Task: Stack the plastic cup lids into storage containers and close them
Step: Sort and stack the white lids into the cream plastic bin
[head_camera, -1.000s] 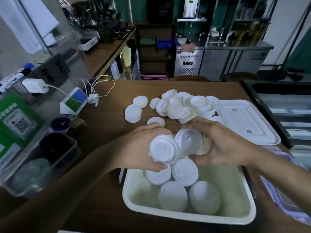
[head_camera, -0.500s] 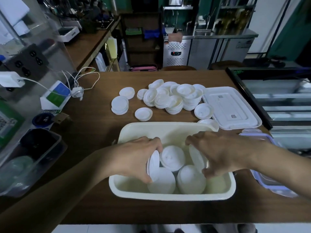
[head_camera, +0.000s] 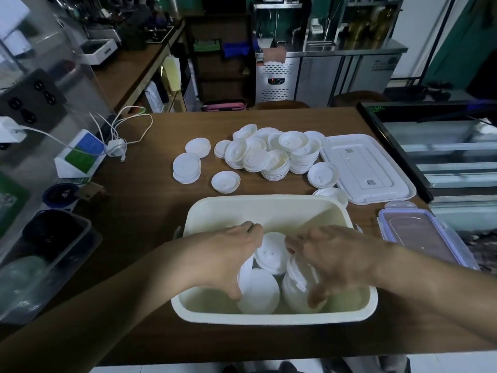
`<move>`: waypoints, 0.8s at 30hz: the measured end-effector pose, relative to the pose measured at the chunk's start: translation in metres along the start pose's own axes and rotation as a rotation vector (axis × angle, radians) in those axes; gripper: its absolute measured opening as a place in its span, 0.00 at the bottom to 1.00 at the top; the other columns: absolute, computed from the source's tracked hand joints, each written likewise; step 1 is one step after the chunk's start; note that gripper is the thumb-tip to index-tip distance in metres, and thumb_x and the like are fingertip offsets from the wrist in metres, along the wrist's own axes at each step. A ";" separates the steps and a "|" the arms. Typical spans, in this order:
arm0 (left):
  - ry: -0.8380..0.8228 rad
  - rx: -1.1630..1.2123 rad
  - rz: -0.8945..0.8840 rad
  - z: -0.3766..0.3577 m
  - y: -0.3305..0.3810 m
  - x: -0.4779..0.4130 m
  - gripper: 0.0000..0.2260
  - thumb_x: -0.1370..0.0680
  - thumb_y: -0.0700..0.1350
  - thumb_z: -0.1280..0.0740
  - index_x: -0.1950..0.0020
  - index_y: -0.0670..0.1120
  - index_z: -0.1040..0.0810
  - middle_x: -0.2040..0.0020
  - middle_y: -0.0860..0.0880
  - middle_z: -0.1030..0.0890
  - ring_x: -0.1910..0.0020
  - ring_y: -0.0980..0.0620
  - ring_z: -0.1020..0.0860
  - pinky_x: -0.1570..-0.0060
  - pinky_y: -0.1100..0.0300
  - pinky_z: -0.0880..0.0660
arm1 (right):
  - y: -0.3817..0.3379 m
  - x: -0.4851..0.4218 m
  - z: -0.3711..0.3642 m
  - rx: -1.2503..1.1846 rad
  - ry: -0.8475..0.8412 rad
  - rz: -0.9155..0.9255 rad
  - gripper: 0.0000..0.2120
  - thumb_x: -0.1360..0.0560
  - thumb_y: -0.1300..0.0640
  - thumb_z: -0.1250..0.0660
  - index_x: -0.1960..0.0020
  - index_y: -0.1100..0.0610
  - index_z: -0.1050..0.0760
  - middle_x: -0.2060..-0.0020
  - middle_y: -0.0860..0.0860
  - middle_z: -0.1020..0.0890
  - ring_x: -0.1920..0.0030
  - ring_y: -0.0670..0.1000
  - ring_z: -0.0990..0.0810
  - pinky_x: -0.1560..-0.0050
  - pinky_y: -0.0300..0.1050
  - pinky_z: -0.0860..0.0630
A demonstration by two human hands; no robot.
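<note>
A cream plastic storage container (head_camera: pixel 269 208) stands on the wooden table in front of me, with several stacks of white cup lids (head_camera: pixel 270 255) inside it. My left hand (head_camera: pixel 228 254) is down in the container and grips a lid stack standing on edge at its left side. My right hand (head_camera: pixel 333 257) grips a tilted lid stack (head_camera: pixel 298 275) at the right side. A pile of loose white lids (head_camera: pixel 271 154) lies on the table beyond the container. The container's white cover (head_camera: pixel 365 168) lies flat at the right.
A clear box with a purple clip-on lid (head_camera: pixel 422 235) sits right of the container. At the left are a dark plastic bin (head_camera: pixel 51 246), a white charger with cable (head_camera: pixel 117 149) and a small card stand (head_camera: pixel 80 157). A glass display case (head_camera: pixel 441 146) borders the table's right.
Both hands have lowered their lid stacks from above the container's far rim down into it. The camera view has shifted, so the container sits nearer the table's front edge.
</note>
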State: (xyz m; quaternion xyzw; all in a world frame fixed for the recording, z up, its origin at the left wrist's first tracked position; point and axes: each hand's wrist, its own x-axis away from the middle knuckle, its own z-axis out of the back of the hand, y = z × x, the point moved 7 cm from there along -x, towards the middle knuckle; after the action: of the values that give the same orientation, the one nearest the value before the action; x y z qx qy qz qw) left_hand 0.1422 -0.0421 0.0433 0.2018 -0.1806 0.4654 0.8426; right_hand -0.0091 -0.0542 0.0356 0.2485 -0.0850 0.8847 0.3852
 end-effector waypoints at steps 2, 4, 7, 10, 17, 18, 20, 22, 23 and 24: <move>-0.005 0.017 -0.021 -0.001 0.002 -0.002 0.30 0.28 0.47 0.22 0.34 0.50 0.36 0.41 0.54 0.32 0.47 0.55 0.27 0.69 0.64 0.35 | -0.001 -0.001 -0.003 0.017 -0.011 -0.019 0.39 0.35 0.32 0.22 0.35 0.49 0.36 0.52 0.46 0.27 0.53 0.52 0.27 0.54 0.48 0.28; 0.010 0.047 -0.042 0.001 0.002 -0.002 0.32 0.29 0.48 0.21 0.34 0.52 0.38 0.42 0.56 0.32 0.46 0.56 0.28 0.67 0.65 0.35 | -0.001 -0.002 -0.006 0.032 -0.011 -0.027 0.39 0.36 0.30 0.23 0.37 0.49 0.35 0.49 0.47 0.23 0.53 0.52 0.26 0.54 0.48 0.26; 0.024 0.104 -0.051 0.003 0.002 -0.002 0.33 0.31 0.52 0.20 0.37 0.58 0.40 0.47 0.58 0.30 0.48 0.56 0.29 0.58 0.62 0.27 | 0.000 -0.002 -0.008 0.046 -0.005 -0.006 0.39 0.37 0.28 0.24 0.38 0.49 0.33 0.49 0.48 0.22 0.55 0.52 0.26 0.56 0.48 0.27; -0.004 0.076 -0.045 -0.002 0.003 -0.004 0.31 0.32 0.57 0.20 0.44 0.60 0.40 0.50 0.58 0.29 0.48 0.54 0.28 0.56 0.54 0.25 | 0.003 -0.001 -0.009 -0.013 -0.023 0.025 0.40 0.37 0.28 0.23 0.36 0.49 0.32 0.48 0.47 0.22 0.49 0.52 0.22 0.51 0.48 0.23; -0.024 -0.025 -0.108 -0.017 0.011 -0.016 0.29 0.29 0.56 0.21 0.35 0.57 0.33 0.42 0.56 0.28 0.46 0.52 0.27 0.55 0.54 0.26 | 0.009 -0.002 -0.012 -0.126 -0.100 0.023 0.21 0.26 0.50 0.24 0.39 0.48 0.30 0.50 0.45 0.31 0.45 0.50 0.25 0.60 0.41 0.31; -0.008 -0.039 -0.125 -0.017 0.012 -0.018 0.28 0.28 0.55 0.21 0.35 0.56 0.33 0.42 0.56 0.28 0.46 0.52 0.27 0.54 0.53 0.26 | 0.010 -0.003 -0.014 -0.122 -0.102 0.017 0.19 0.26 0.50 0.25 0.40 0.48 0.29 0.50 0.45 0.31 0.45 0.51 0.24 0.59 0.42 0.30; 0.018 -0.055 -0.152 -0.019 0.015 -0.020 0.29 0.29 0.56 0.21 0.34 0.56 0.31 0.42 0.57 0.28 0.47 0.52 0.27 0.54 0.53 0.26 | 0.009 -0.004 -0.015 -0.116 -0.099 0.011 0.18 0.26 0.50 0.26 0.40 0.48 0.29 0.50 0.46 0.30 0.46 0.52 0.23 0.57 0.45 0.26; 0.016 -0.064 -0.153 -0.019 0.016 -0.021 0.30 0.29 0.58 0.20 0.33 0.55 0.31 0.43 0.57 0.28 0.50 0.53 0.29 0.57 0.55 0.30 | 0.009 -0.004 -0.014 -0.107 -0.071 0.019 0.19 0.26 0.49 0.26 0.38 0.47 0.29 0.49 0.47 0.28 0.47 0.52 0.22 0.58 0.46 0.24; 0.010 -0.070 -0.149 -0.020 0.016 -0.022 0.30 0.29 0.59 0.21 0.33 0.55 0.30 0.44 0.57 0.29 0.51 0.53 0.30 0.57 0.55 0.31 | 0.010 -0.003 -0.013 -0.112 -0.061 0.020 0.20 0.26 0.48 0.26 0.38 0.47 0.29 0.49 0.47 0.27 0.47 0.52 0.22 0.61 0.44 0.25; 0.013 -0.073 -0.153 -0.020 0.016 -0.022 0.28 0.28 0.60 0.21 0.34 0.55 0.30 0.45 0.57 0.29 0.51 0.53 0.30 0.57 0.55 0.31 | 0.009 -0.003 -0.013 -0.122 -0.058 0.022 0.21 0.26 0.47 0.26 0.37 0.46 0.29 0.48 0.47 0.27 0.48 0.52 0.22 0.63 0.43 0.28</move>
State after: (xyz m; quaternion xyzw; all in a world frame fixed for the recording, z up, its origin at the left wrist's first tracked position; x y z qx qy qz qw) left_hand 0.1203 -0.0396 0.0180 0.1811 -0.1761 0.3940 0.8837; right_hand -0.0189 -0.0582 0.0236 0.2492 -0.1528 0.8743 0.3874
